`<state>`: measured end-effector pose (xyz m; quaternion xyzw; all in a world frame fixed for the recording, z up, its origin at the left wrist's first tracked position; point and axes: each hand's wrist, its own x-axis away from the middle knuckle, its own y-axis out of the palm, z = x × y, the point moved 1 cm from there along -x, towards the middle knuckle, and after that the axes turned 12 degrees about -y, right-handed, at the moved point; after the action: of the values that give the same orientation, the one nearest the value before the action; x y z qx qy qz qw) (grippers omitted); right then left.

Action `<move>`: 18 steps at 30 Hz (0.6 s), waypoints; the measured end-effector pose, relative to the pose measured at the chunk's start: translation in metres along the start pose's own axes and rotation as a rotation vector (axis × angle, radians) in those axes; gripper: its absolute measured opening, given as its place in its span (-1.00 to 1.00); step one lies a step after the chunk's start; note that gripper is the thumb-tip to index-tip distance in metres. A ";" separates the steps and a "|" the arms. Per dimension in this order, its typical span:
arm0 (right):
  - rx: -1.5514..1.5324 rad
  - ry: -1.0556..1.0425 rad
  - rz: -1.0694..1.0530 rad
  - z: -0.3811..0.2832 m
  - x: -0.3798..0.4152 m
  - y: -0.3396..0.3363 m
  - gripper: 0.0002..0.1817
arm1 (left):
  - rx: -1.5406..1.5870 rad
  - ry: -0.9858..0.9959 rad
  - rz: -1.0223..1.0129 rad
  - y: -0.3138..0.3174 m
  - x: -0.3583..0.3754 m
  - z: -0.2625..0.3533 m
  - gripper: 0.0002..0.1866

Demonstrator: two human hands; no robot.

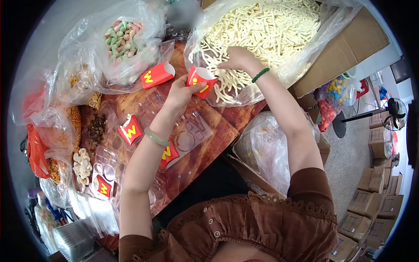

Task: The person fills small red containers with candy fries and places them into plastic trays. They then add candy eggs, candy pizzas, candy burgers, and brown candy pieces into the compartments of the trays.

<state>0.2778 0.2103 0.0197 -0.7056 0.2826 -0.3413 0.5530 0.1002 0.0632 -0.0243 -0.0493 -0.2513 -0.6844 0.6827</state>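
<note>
My left hand (180,92), on the arm with the pale green bangle, grips a red fry box (205,78) with a yellow W-like mark, its mouth tilted up towards the pile. Over the near edge of a heap of pale yellow fry-shaped sticks (266,30) is my right hand (241,60), fingers curled in among several sticks; what lies inside its grip is partly hidden. A clear plastic bag (338,32) lies spread under the heap. Another red fry box (158,75) lies just left of the one I hold.
More red boxes (130,130) and clear moulded trays (194,135) lie on the reddish table (218,124). Bags of pastel pieces (124,39) and white pieces (82,166) stand left. A cardboard box (349,48) flanks the heap; a plastic-lined carton (266,148) sits below the table edge.
</note>
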 end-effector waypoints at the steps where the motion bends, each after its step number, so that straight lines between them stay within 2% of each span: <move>1: 0.001 -0.004 0.000 -0.004 0.001 0.002 -0.32 | 0.001 0.002 0.004 -0.004 0.000 0.001 -0.53; 5: 0.018 -0.072 -0.059 -0.021 0.019 0.015 -0.35 | 0.017 -0.009 0.009 -0.007 0.002 0.001 -0.52; 8: 0.014 -0.114 -0.136 -0.011 0.003 0.026 -0.39 | 0.023 -0.006 0.001 -0.009 -0.001 -0.006 -0.52; 9: -0.003 -0.124 -0.110 -0.016 0.011 0.015 -0.48 | 0.029 0.001 -0.014 -0.007 0.000 -0.005 -0.52; 13: 0.059 -0.134 -0.117 -0.017 0.006 0.014 -0.56 | 0.015 -0.064 0.019 0.000 0.004 -0.002 -0.58; 16: -0.099 -0.051 -0.174 -0.010 0.000 0.005 -0.63 | -0.003 -0.037 -0.002 0.002 0.003 -0.002 -0.57; 18: -0.162 -0.147 -0.078 -0.001 0.001 -0.006 -0.69 | 0.021 -0.010 -0.031 0.006 0.001 -0.003 -0.56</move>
<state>0.2779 0.2107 0.0263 -0.7817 0.2403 -0.2858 0.4996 0.1063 0.0614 -0.0253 -0.0417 -0.2629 -0.6920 0.6710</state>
